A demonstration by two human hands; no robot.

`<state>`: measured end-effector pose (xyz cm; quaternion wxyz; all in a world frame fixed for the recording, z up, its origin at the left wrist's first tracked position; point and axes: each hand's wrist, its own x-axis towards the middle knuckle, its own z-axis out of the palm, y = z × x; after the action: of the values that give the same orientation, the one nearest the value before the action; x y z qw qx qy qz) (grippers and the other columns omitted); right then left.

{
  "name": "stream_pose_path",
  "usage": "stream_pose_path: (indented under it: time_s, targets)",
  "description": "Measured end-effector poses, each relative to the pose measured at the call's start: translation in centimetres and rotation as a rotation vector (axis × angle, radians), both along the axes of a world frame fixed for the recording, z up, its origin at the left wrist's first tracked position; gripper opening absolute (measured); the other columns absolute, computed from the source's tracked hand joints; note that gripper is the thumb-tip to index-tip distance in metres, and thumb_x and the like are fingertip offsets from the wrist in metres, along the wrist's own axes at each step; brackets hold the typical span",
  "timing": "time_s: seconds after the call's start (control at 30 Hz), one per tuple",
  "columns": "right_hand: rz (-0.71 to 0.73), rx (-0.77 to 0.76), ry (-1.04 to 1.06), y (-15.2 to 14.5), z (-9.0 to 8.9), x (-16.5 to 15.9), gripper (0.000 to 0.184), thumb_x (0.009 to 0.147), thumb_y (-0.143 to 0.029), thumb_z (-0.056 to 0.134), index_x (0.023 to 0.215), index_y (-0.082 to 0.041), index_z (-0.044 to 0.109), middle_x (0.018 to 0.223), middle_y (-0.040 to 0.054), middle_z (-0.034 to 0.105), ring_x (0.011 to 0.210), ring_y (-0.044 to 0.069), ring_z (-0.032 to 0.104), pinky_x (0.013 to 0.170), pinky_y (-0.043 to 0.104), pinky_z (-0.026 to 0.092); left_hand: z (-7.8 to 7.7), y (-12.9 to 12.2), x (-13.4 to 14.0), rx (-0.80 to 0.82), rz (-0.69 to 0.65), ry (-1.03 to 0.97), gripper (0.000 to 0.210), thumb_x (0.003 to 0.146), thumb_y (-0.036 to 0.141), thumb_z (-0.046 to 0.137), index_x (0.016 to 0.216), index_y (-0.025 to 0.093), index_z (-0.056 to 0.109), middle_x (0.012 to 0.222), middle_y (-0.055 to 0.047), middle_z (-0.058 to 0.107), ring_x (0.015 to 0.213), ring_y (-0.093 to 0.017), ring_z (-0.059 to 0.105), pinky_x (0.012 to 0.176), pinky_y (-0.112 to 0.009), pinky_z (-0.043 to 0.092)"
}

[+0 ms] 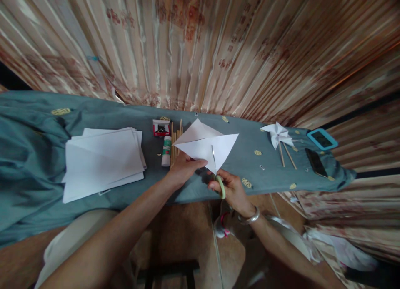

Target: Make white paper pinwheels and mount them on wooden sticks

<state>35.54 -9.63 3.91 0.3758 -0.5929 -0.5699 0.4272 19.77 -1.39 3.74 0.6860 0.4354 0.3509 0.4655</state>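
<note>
My left hand (186, 169) pinches the lower left part of a white sheet of paper (203, 149), its thumb lying on top. In my right hand (233, 189) is a pair of scissors (221, 187) with light green handles. One blade shows over the paper, pointing up from its lower corner; the other blade is hidden beneath. Behind that sheet, another white paper piece (198, 129) lies on the cloth; whether the two are joined I cannot tell. Just left of the paper are wooden sticks (175, 141) and a glue stick (166, 151).
On the green tablecloth (259, 176) a stack of white paper (103, 159) lies left. A small red box (161, 128) of dark items stands behind the glue stick. To the right are white paper pinwheels (278, 135) on sticks, a blue-framed device (322, 139) and a dark phone (316, 162).
</note>
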Motion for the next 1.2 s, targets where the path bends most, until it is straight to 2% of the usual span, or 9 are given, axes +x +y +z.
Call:
stream_pose_path:
  time_s: [0.3, 0.53, 0.7, 0.9, 1.2]
  targets:
    - [-0.021, -0.070, 0.079, -0.04, -0.28, -0.12, 0.042, 0.070, -0.054, 0.075, 0.089, -0.017, 0.068, 0.056, -0.0046, 0.050, 0.052, 0.010, 0.041, 0.051, 0.022, 0.033, -0.07, -0.04, 0.01, -0.001, 0.028, 0.040, 0.023, 0.054, 0.022, 0.074, 0.076, 0.016, 0.071, 0.077, -0.002, 0.071, 0.072, -0.017, 0.061, 0.069, -0.028, 0.048]
    - [-0.004, -0.035, 0.067, 0.04, -0.52, 0.06, 0.043, 0.072, -0.053, 0.074, 0.094, -0.017, 0.070, 0.059, -0.0037, 0.054, 0.055, 0.010, 0.046, 0.056, 0.023, 0.038, -0.28, -0.07, -0.01, 0.015, 0.026, 0.040, 0.018, 0.055, 0.021, 0.074, 0.072, 0.015, 0.070, 0.075, -0.001, 0.070, 0.072, -0.016, 0.061, 0.071, -0.027, 0.048]
    - [-0.013, -0.087, 0.159, 0.12, 0.05, -0.36, 0.046, 0.069, -0.059, 0.074, 0.088, -0.017, 0.068, 0.057, -0.0028, 0.058, 0.052, 0.011, 0.048, 0.052, 0.023, 0.040, -0.39, 0.00, -0.02, 0.007, 0.023, 0.064, 0.022, 0.054, 0.023, 0.074, 0.075, 0.016, 0.070, 0.075, -0.001, 0.071, 0.075, -0.018, 0.062, 0.073, -0.029, 0.048]
    - [-0.015, -0.129, 0.245, 0.24, 0.21, -0.58, 0.048, 0.064, -0.060, 0.077, 0.087, -0.018, 0.067, 0.060, -0.0013, 0.063, 0.052, 0.011, 0.054, 0.054, 0.025, 0.047, -0.13, 0.05, -0.10, -0.011, 0.009, 0.026, 0.027, 0.054, 0.021, 0.075, 0.080, 0.017, 0.070, 0.076, 0.000, 0.072, 0.072, -0.018, 0.064, 0.074, -0.030, 0.049]
    - [0.003, -0.126, 0.251, 0.15, 0.27, -0.48, 0.047, 0.065, -0.058, 0.077, 0.088, -0.018, 0.066, 0.062, -0.0013, 0.064, 0.053, 0.011, 0.055, 0.055, 0.024, 0.048, 0.51, -0.08, -0.22, -0.030, 0.020, 0.048, 0.028, 0.051, 0.021, 0.076, 0.077, 0.018, 0.068, 0.074, 0.001, 0.070, 0.071, -0.018, 0.063, 0.073, -0.030, 0.048]
